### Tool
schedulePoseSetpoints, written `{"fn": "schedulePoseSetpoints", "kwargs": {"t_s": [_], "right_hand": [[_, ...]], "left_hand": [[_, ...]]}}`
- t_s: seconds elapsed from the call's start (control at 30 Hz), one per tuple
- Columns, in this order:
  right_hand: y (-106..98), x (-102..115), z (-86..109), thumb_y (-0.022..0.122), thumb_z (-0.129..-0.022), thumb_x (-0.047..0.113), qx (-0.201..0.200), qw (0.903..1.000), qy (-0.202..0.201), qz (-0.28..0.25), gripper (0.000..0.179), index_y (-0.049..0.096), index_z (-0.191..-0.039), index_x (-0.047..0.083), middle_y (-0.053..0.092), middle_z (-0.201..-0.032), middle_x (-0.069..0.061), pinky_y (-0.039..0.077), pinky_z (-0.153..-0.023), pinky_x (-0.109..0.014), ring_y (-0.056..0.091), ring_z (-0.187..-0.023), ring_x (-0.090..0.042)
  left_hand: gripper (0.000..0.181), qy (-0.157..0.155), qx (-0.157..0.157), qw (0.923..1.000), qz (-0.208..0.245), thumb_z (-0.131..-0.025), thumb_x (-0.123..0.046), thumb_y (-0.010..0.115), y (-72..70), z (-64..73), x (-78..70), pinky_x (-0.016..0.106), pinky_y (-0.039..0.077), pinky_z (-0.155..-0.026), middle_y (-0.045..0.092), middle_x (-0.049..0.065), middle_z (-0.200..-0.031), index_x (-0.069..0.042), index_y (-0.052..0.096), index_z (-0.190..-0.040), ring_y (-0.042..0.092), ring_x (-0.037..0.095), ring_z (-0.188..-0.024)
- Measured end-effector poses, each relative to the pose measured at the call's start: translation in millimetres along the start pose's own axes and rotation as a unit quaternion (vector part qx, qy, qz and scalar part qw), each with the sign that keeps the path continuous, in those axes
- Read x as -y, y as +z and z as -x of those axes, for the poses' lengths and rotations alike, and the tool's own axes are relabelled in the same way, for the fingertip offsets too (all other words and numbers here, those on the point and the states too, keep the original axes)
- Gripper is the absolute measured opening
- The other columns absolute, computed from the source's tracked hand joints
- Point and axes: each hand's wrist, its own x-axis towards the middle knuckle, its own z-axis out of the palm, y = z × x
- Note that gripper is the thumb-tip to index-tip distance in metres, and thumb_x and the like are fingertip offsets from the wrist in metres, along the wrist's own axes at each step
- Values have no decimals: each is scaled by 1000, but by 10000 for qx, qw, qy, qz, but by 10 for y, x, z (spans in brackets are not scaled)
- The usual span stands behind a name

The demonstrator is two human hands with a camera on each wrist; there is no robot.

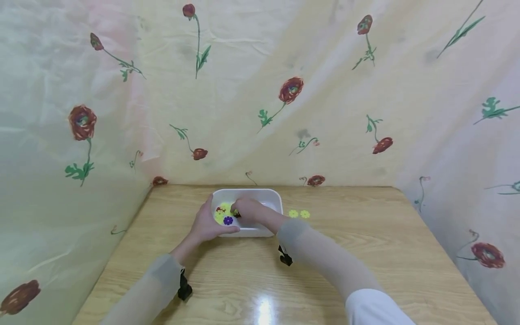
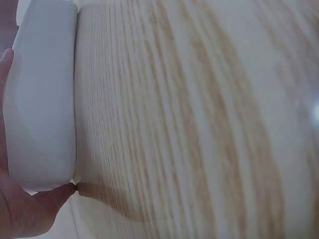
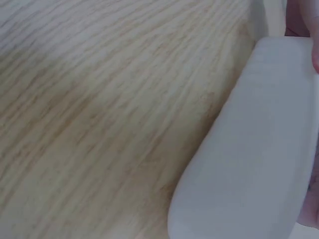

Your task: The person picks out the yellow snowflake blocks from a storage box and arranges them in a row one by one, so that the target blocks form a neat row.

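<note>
A white sleeve [image 1: 375, 309] on the right arm lies nearest the camera in the head view, with grey cuffs and black buckles [image 1: 184, 289] further along at the wrists, over a wood-grained tabletop [image 1: 227, 280]. Beyond them the left grip [image 1: 207, 221], a bare hand, is clamped on the left end of a white tray [image 1: 256, 232], its thumb along the front rim and its other fingers round the end wall. The right grip [image 1: 248, 210] dips inside the tray, fingers bent downward; something dark and yellow shows at its fingertips, but whether they pinch a piece or only touch it I cannot tell. The step in hand looks like picking among the small pieces while the tray is steadied; the next move seems to call for a light fingertip pinch on one thin piece, with the tray held firm. The pieces gather at the tray's left end: yellow flower-shaped pieces [image 1: 220, 218] overlapping, a purple piece [image 1: 228, 220] with notched petals and a pale centre, and a red piece [image 1: 220, 209] partly among the yellow. Two more yellow pieces [image 1: 305, 214] lie flat on the tabletop just right of the tray, side by side. Furthest back hangs cream cloth [image 1: 243, 113] printed with red poppies.
</note>
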Motion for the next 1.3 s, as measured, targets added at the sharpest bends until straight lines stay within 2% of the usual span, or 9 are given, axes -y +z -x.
{"fn": "schedulePoseSetpoints", "kwargs": {"t_s": [0.3,0.4,0.53,0.6,0.73,0.87,1.07,1.3], "right_hand": [[67,-25,-15,77,-91,7,-456,9988,-178,29,15,80,-106,9,79,-106,-5,60,-96,-30,73,-100,-20],[76,-36,-32,79,-89,7,-538,9983,-191,-88,14,80,-103,8,80,-104,-5,60,-95,-29,73,-100,-21],[60,-86,-6,79,-90,9,-585,9978,-70,-315,17,79,-107,8,79,-110,-6,59,-102,-32,72,-107,-22],[36,-125,53,80,-91,10,-607,9974,19,-383,17,79,-108,8,78,-112,-7,58,-104,-34,72,-109,-23],[-49,-214,237,81,-92,13,-722,9961,139,-492,15,79,-107,10,76,-112,-7,60,-98,-36,72,-106,-22],[-149,-303,421,81,-92,13,-1100,9919,70,-628,14,78,-105,9,77,-111,-8,61,-93,-37,73,-102,-24],[-248,-484,603,82,-87,7,-1767,9802,-218,-862,15,77,-101,5,77,-103,-10,62,-89,-37,73,-98,-27],[-370,-778,775,82,-88,7,-2048,9717,326,-1129,15,77,-101,3,75,-104,-12,63,-87,-36,70,-96,-26]], "left_hand": [[150,-4,13,10000,-64,-61,-57,101,7,9,-12,60,47,-116,47,19,-157,-13,10,-172,54,38,-137],[151,-14,-21,9999,-120,-61,-58,101,-10,16,0,61,48,-115,46,19,-157,-12,10,-171,54,38,-136],[151,-65,-73,9998,-146,-60,-57,101,-21,26,-7,62,47,-116,46,20,-158,-10,10,-171,53,39,-137],[151,-73,-8,9998,-176,-61,-58,101,-10,29,-24,63,45,-117,44,22,-160,-8,9,-171,51,41,-140],[153,-151,68,9996,-217,-61,-59,100,21,32,-56,64,41,-121,40,23,-164,-7,9,-171,47,43,-146],[152,-186,38,9996,-199,-60,-58,101,31,42,-65,64,39,-122,40,21,-164,-8,9,-171,45,42,-149],[150,-116,47,9998,-137,-62,-56,101,2,44,-63,64,42,-120,42,18,-162,-12,9,-171,48,40,-145],[149,-209,58,9995,-238,-64,-58,100,7,52,-43,65,39,-123,39,18,-165,-12,8,-172,46,40,-147]]}}
